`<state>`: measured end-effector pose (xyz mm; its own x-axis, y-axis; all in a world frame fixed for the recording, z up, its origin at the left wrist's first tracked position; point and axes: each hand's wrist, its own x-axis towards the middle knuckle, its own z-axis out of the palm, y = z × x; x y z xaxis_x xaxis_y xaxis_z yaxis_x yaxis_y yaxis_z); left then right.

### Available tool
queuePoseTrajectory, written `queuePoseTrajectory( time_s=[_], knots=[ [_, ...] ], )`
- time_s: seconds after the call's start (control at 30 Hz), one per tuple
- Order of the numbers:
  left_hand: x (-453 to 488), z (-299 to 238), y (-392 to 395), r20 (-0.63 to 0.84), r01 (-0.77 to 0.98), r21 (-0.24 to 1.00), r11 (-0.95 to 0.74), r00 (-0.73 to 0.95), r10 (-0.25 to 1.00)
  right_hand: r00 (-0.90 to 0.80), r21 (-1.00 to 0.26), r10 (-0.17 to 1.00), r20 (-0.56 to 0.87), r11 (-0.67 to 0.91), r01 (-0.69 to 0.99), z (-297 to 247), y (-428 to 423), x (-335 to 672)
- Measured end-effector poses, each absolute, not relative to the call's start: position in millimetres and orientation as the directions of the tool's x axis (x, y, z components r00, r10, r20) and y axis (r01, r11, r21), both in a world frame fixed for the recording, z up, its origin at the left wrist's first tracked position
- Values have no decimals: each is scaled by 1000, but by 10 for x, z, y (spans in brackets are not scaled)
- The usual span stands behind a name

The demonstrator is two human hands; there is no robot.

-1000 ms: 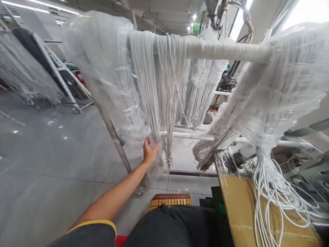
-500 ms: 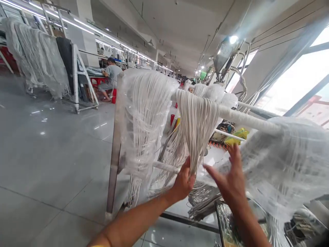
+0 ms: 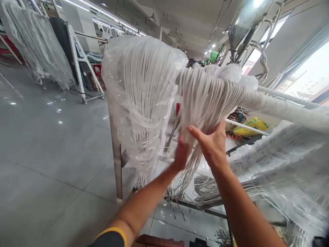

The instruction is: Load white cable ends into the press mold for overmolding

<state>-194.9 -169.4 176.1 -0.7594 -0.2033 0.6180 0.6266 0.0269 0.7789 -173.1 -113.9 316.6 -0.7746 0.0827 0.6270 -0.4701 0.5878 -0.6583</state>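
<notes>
**Grey floor (image 3: 51,154), one long rail, two hands in the cords**

Wide workshop hall, polished floor, racks (image 3: 77,65) of draped cords along the back. Up front, a padded rail (image 3: 282,109) carries the bare cord bundle (image 3: 205,99), slung over it with its strands hanging down. It sits between a plastic-wrapped bundle (image 3: 141,96) by the steel post (image 3: 117,161) and a second sheeted bundle (image 3: 290,161) nearer the window.

The right hand (image 3: 212,145) is open, fingers spread, pressed flat against the strands just under the rail. The left hand (image 3: 181,154) is just below it among the strands, but it is a blur, and I cannot tell whether it is closed on them.

The risk, as I read it, is a pull on only part of the bundle. That could drag loose strands off the rail or knot them together. The neighbouring plastic also hangs close enough to snag and come along.
</notes>
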Motion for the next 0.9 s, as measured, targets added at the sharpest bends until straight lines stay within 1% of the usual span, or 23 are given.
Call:
queuePoseTrajectory(
  time_s=[0.03, 0.1, 0.13, 0.17, 0.2, 0.27, 0.3, 0.33, 0.37, 0.43, 0.53, 0.6, 0.67, 0.73, 0.8, 0.83, 0.9],
  knots=[
    [-1889, 1815, -1506, 633, 636, 772, 23, -763, -132, -777, -655, 98, 622, 608, -449, 3188, -1165, -1769],
    [-1751, 1864, -1257, 661, 661, 750, 17, -750, -6, -753, -650, 178, 634, 649, -395, 3238, -1169, -1862],
    [-1685, 1856, -1216, 685, 687, 726, 32, -727, 45, -737, -649, 210, 643, 661, -378, 3268, -1141, -1907],
    [-1628, 1830, -1232, 714, 717, 694, 66, -697, 67, -736, -650, 215, 642, 660, -375, 3299, -1098, -1944],
    [-1585, 1790, -1294, 752, 751, 649, 122, -658, 51, -753, -661, 196, 628, 645, -383, 3329, -1048, -1971],
    [-1568, 1702, -1499, 822, 777, 558, 292, -566, -65, -819, -706, 109, 564, 578, -409, 3368, -964, -1992],
    [-1601, 1671, -1608, 835, 754, 542, 371, -534, -133, -842, -730, 64, 536, 536, -424, 3373, -943, -1990],
    [-1661, 1658, -1700, 832, 723, 545, 424, -528, -170, -848, -746, 40, 529, 499, -442, 3368, -938, -1984],
    [-1745, 1665, -1763, 808, 690, 574, 441, -566, -167, -838, -747, 43, 543, 481, -459, 3357, -945, -1980],
    [-1947, 1734, -1776, 753, 668, 626, 403, -652, -89, -790, -713, 99, 604, 509, -482, 3338, -957, -1987],
    [-2192, 1933, -1555, 688, 652, 694, 304, -725, -16, -703, -663, 205, 681, 581, -472, 3387, -849, -2005],
    [-2266, 2096, -1335, 676, 666, 694, 273, -733, 73, -662, -648, 264, 702, 623, -439, 3498, -685, -1970],
    [-2289, 2262, -1122, 688, 703, 658, 270, -707, 163, -654, -628, 283, 702, 678, -380, 3657, -517, -1878],
    [-2289, 2410, -949, 705, 730, 626, 275, -680, 202, -685, -588, 255, 682, 748, -308, 3827, -391, -1738],
    [-2279, 2536, -823, 702, 745, 611, 269, -667, 252, -720, -509, 220, 658, 835, -209, 3975, -288, -1578],
    [-2275, 2594, -770, 690, 751, 605, 266, -660, 295, -726, -433, 203, 658, 890, -144, 4036, -222, -1501],
    [-2283, 2706, -653, 655, 768, 580, 272, -638, 405, -710, -215, 159, 685, 977, 12, 4138, -24, -1370]
  ],
)
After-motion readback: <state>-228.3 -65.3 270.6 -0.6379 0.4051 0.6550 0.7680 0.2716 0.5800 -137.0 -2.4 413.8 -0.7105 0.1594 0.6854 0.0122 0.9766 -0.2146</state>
